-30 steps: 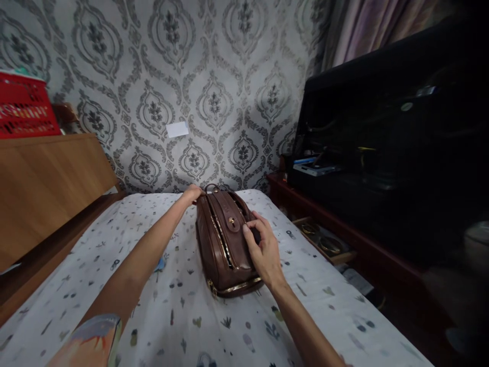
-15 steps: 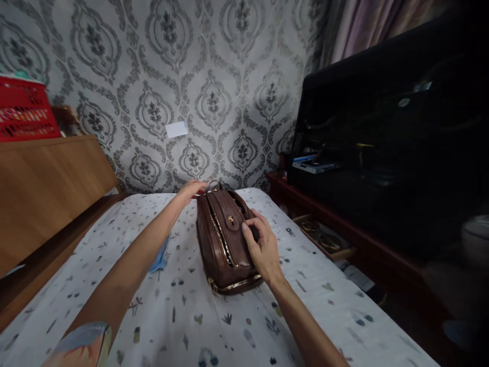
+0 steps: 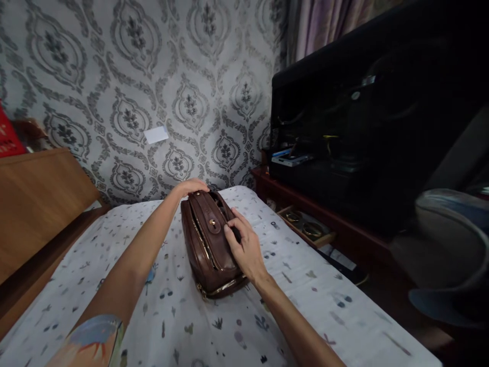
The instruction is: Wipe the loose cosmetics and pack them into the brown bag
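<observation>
A brown leather bag (image 3: 202, 239) with gold zippers and a strap with a gold clasp lies on the patterned white bedsheet (image 3: 202, 331). Its two top zippers are partly parted, leaving dark gaps. At the bag's far end my left hand (image 3: 194, 186) is curled over the handle area, its fingertips partly hidden. My right hand (image 3: 244, 247) is on the bag's right side, thumb and index finger pinched at the edge of the right zipper opening. Whether a zipper pull is between those fingers I cannot make out. Under my left forearm a bit of blue cloth (image 3: 151, 275) shows.
A wooden headboard (image 3: 46, 188) stands at left with a red basket (image 3: 8, 135) behind it. Along the right are a dark TV-like panel (image 3: 344, 127), an open drawer (image 3: 324, 239) holding round gold-rimmed items, and a blurred chair-like shape (image 3: 451, 255). Patterned wallpaper (image 3: 171, 76) lies behind.
The view has swung to the right, so everything sits further left. My left hand has come down onto the bag's far end, over the handle. My right hand keeps its place.
</observation>
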### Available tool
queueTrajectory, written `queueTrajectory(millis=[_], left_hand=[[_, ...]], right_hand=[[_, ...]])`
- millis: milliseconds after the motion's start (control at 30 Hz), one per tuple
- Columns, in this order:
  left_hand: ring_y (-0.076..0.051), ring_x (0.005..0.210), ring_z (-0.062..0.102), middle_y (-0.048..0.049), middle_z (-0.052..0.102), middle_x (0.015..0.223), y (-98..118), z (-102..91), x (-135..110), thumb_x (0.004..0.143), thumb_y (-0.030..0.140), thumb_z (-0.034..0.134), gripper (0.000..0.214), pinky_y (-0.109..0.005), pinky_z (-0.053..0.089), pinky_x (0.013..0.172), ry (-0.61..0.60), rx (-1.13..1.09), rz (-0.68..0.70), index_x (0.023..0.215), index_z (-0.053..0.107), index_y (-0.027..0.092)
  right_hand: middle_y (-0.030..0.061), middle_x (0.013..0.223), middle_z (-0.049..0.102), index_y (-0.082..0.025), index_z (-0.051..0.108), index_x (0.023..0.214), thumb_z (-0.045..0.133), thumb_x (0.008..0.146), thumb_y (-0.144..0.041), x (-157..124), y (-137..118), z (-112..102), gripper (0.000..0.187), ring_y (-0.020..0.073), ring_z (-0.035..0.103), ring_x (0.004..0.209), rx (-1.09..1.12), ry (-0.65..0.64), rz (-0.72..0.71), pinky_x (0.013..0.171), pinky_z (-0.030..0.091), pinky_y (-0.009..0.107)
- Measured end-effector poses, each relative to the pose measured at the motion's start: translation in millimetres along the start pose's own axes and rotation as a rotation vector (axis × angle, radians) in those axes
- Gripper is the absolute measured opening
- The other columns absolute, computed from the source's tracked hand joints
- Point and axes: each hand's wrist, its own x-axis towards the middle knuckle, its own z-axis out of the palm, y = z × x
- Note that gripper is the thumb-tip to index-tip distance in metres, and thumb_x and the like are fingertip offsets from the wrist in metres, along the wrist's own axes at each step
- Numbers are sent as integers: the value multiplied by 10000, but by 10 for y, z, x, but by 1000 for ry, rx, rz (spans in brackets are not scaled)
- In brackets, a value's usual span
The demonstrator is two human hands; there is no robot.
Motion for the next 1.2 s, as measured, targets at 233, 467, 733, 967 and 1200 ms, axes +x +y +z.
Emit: queueTrajectory(millis=[233,467,733,967,1200], left_hand=[[-241,1065,630,-94,609,1245,-18,123,21,945,363,617,359,-445,558,890,144,11,48,1239,587,159],[-239,1062,631,-94,610,1243,-36,152,-112,946,363,615,357,-443,558,888,289,-47,123,1238,587,158],[-210,998,648,-89,631,1184,-35,205,-340,953,360,607,330,-413,570,847,377,-152,302,1211,594,153],[-191,947,657,-71,656,1103,-73,173,-467,949,339,617,274,-389,574,821,360,-105,404,1138,620,141],[-208,973,654,-76,645,1145,-279,-44,-489,944,350,622,305,-400,575,830,367,22,288,1169,614,144]], right_hand=[[164,1356,612,-230,597,870,446,964,-355,1,-24,-32,218,264,502,1342,-1,-14,-38,1113,378,503],[128,1165,686,-237,601,892,420,976,-328,18,-35,-59,219,271,544,1272,-19,-13,-124,1044,439,489],[98,1282,647,-237,577,1321,386,984,-292,18,-6,-59,391,252,558,1222,-44,-48,-143,1069,437,484],[109,1369,604,-237,618,1331,394,986,-292,11,37,-49,415,260,529,1270,-56,-64,-140,1103,415,519],[133,1382,595,-194,638,1297,498,940,-337,-36,30,-22,409,295,526,1290,-107,-26,-163,1106,417,521]])
